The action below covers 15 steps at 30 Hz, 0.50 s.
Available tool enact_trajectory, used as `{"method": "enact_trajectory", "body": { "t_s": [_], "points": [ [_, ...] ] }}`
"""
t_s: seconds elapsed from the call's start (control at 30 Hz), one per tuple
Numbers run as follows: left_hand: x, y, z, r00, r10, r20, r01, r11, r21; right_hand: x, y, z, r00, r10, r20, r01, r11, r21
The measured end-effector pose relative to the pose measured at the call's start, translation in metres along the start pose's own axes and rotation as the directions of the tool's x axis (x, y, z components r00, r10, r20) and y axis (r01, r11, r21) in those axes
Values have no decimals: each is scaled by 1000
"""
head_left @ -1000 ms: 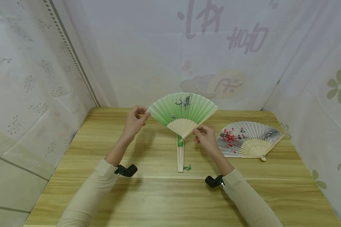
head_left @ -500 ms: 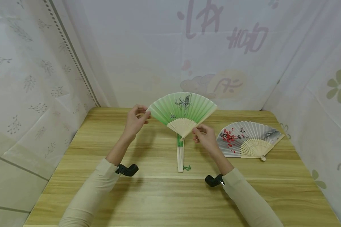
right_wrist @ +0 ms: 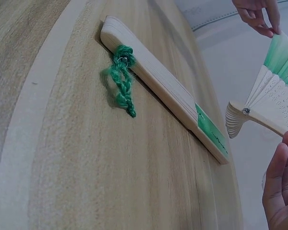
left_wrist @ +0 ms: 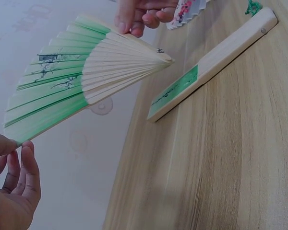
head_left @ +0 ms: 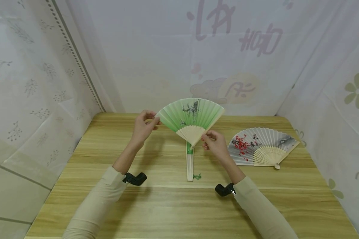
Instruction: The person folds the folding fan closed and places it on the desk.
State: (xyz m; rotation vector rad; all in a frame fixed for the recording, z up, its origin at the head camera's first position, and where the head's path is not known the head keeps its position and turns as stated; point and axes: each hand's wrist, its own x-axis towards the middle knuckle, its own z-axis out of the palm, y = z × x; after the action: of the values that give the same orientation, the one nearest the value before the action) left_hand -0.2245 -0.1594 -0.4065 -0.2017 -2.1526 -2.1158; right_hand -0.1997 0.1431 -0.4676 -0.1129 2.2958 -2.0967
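Between my two hands a green folding fan (head_left: 194,114) is held spread above the table, dark branches printed on its leaf. My left hand (head_left: 143,127) pinches the leaf's left outer corner between thumb and fingertips. On the other side my right hand (head_left: 216,144) pinches the outer rib near the pivot. Below the spread fan lies a folded green fan (head_left: 189,169), its upper end covered in the head view. A green braided cord (right_wrist: 124,86) hangs off the folded fan's pivot end in the right wrist view.
To the right on the wooden table (head_left: 164,212) a grey fan (head_left: 263,146) with red blossoms lies spread. Printed curtains (head_left: 143,59) rise behind the table and along both sides. Each wrist carries a black camera (head_left: 135,179).
The held fan's spread has narrowed slightly, its right edge shifting left. My left hand has moved a little to the right, and my right hand slightly left. The fans on the table stay put.
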Motion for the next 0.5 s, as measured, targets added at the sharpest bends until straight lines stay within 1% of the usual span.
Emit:
{"method": "enact_trajectory", "body": {
  "t_s": [0.2,0.33,0.5],
  "points": [
    [0,0,0,1000,13,10,-13,1000,-12,1,-1,-1,1000,8,14,-8,1000,22],
    [1,-1,1,1000,16,10,-15,1000,-10,1,-1,0,1000,0,2,0,1000,5],
    [2,-1,1,1000,22,15,-22,1000,3,-8,-23,4,1000,2,9,-1,1000,-13]
  ]
}}
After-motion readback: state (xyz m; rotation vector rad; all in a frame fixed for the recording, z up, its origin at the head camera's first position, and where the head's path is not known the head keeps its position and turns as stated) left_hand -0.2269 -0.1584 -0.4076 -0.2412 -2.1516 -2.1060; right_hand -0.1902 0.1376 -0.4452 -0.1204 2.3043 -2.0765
